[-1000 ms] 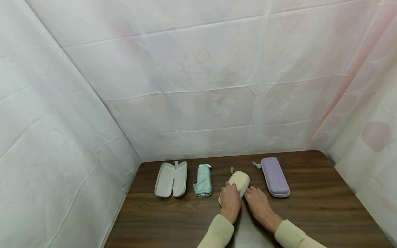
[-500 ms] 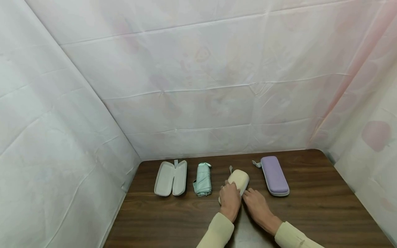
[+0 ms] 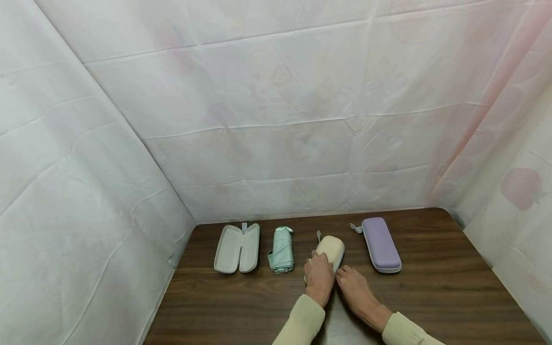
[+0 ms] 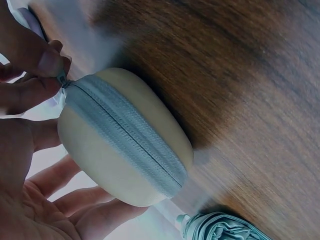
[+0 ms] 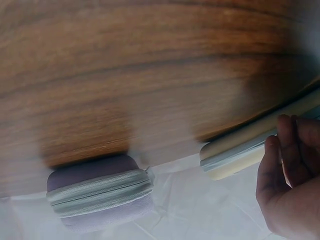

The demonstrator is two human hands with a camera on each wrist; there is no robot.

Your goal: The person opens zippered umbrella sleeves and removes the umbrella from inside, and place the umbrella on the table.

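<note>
A cream zip-up glasses case (image 3: pixel 331 246) lies slanted on the wooden table, a small strap at its far end. My left hand (image 3: pixel 319 277) holds it from above, fingers wrapped over its top and side; the hand covers much of its near half. At the case's right side, my right hand (image 3: pixel 356 293) pinches the zipper pull (image 4: pixel 62 79) between thumb and finger, as the left wrist view shows. A grey zip (image 4: pixel 122 130) runs with its teeth together across the end of the case in that view.
Left of the cream case lies a folded mint umbrella (image 3: pixel 282 249). Farther left, a pale grey case (image 3: pixel 228 249) lies spread open. A closed purple case (image 3: pixel 382 243) lies to the right. White patterned cloth (image 3: pixel 276 143) hangs behind the table's back edge.
My right hand has shifted slightly left and nearer along the case's side with the zipper pull. The cream case has turned slightly, its far end moving left; my left hand stays on it.
</note>
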